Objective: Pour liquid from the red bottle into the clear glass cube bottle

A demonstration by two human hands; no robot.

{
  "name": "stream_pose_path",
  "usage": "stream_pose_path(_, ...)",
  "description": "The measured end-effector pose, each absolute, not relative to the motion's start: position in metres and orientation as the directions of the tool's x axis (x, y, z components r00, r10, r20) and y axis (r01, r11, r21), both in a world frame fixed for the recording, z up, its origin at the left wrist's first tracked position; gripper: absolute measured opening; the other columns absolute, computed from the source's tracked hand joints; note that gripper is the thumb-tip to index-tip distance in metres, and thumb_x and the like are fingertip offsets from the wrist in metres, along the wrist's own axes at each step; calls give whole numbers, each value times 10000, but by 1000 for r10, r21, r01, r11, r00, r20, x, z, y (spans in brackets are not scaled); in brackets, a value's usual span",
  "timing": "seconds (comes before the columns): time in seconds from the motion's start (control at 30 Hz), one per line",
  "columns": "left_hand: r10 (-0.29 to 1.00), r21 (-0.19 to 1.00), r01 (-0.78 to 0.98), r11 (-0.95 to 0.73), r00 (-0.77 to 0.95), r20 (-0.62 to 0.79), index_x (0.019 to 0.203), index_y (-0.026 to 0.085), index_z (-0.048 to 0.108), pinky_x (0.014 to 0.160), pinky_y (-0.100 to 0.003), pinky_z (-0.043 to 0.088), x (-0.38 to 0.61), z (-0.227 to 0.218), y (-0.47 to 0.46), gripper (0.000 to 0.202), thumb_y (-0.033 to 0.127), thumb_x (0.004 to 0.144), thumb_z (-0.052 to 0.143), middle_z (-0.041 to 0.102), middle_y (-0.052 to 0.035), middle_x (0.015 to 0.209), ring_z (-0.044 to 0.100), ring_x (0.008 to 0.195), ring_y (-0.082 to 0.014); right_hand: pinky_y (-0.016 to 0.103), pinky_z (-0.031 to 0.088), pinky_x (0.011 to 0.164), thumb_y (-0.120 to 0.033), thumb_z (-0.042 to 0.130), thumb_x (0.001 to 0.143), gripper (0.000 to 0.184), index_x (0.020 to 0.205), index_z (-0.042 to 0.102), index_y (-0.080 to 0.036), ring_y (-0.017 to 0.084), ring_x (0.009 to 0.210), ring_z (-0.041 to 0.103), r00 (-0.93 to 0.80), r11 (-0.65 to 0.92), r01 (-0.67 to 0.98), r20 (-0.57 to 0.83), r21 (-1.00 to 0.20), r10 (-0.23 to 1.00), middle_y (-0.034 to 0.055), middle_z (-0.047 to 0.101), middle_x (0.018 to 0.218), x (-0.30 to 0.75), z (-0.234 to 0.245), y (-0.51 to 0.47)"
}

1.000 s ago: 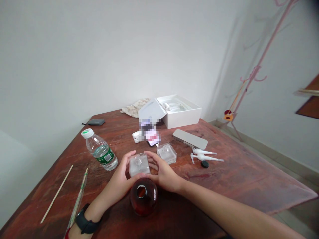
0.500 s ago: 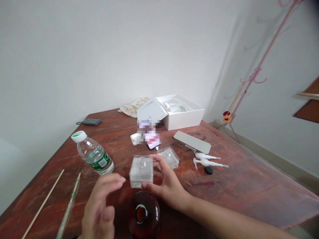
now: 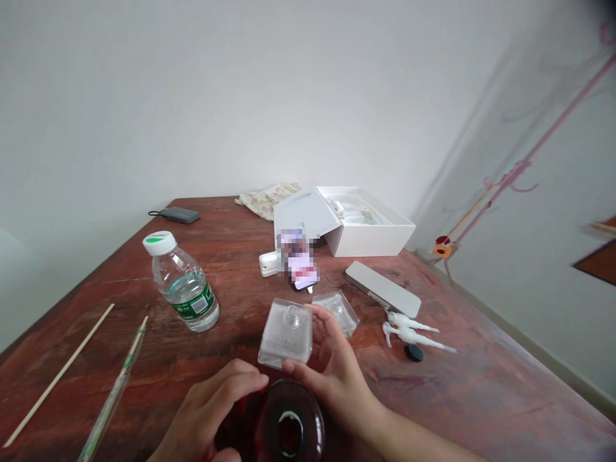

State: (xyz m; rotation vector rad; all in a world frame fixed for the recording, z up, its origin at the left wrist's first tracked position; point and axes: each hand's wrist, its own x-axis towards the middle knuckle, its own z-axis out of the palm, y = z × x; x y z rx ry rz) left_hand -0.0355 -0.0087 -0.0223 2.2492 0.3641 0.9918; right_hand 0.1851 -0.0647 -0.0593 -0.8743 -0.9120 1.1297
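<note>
A clear square box (image 3: 285,337) with a rounded bump on top sits at the near middle of the surface (image 3: 462,391), clamped in the grip of the right hand (image 3: 347,385), thumb at its near edge and fingers along its right side. The left hand (image 3: 206,407) has its grip apart, fingers curved, the index tip close to the shoulder of one round, dark amber bottle (image 3: 315,417); whether they touch cannot be told. The surface is reddish-brown wood with a darker, streaky grain and a pale sheen toward the right.

Just beyond the right fingers is a second clear square box (image 3: 347,316), making two. Farther out lie two white pump heads (image 3: 412,335) side by side, one black cap (image 3: 414,352), one long silver-grey case (image 3: 382,289), one phone (image 3: 302,268), partly pixelated, and one white earbud case (image 3: 268,264). To the left stand one water bottle (image 3: 185,292), capped and partly filled, one bare wooden stick (image 3: 62,372) and one plastic-wrapped bundle of sticks (image 3: 113,398).

At the far end are one dark grey pouch-like item (image 3: 178,215), one patterned cloth (image 3: 264,202) and one open white carton (image 3: 373,240), its lid leaning against it. Behind rises a plain pale wall (image 3: 240,90); at right, one pink coat rack (image 3: 517,170) stands tilted in view.
</note>
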Motion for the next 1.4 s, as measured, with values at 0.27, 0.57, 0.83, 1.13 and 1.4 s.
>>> stream_pose_path(0.27, 442, 722, -66, -689, 751, 490, 1373, 296, 600, 763, -296, 616, -29, -31, -1, 640, 805, 1023, 430, 773, -69, 1089, 766, 859, -257, 476, 569, 1051, -338, 957, 786, 751, 1371, 487, -324, 294, 1210, 704, 219, 207, -280, 147, -938, 965, 95, 692, 1317, 185, -62, -62)
stream_pose_path(0.57, 509, 726, 84, -682, 768, 389, 1261, 321, 645, 807, -271, 622, -21, -23, -14, 659, 633, 755, 929, 799, -20, 1063, 790, 865, -242, 460, 592, 1002, -351, 977, 748, 759, 1334, 496, -309, 298, 1184, 711, 224, 192, -273, 132, -943, 966, 94, 699, 1265, 186, -62, -60)
stream_pose_path(0.83, 533, 804, 125, -581, 805, 260, 1157, 301, 697, 857, -322, 642, -19, -16, -14, 485, 598, 812, 863, 804, -40, 1084, 783, 888, -274, 429, 623, 952, -329, 995, 722, 760, 1308, 513, -312, 272, 1119, 735, 238, 191, -311, 119, -931, 964, 88, 696, 1271, 185, -60, -59)
stream_pose_path(1.13, 543, 805, 131, -579, 798, 260, 1228, 339, 709, 949, -373, 643, -21, -17, -13, 514, 585, 801, 854, 802, -39, 1157, 789, 1003, -319, 458, 615, 971, -320, 996, 708, 778, 1310, 504, -325, 290, 1132, 733, 246, 174, -303, 100, -937, 964, 90, 691, 1284, 184, -62, -60)
stream_pose_path(1.4, 541, 806, 135, -576, 802, 253, 1226, 345, 717, 899, -355, 655, -21, -20, -13, 527, 614, 792, 851, 801, -37, 1162, 787, 976, -314, 455, 625, 952, -300, 985, 725, 763, 1314, 501, -326, 278, 1111, 733, 237, 188, -303, 117, -934, 965, 101, 672, 1322, 186, -60, -60)
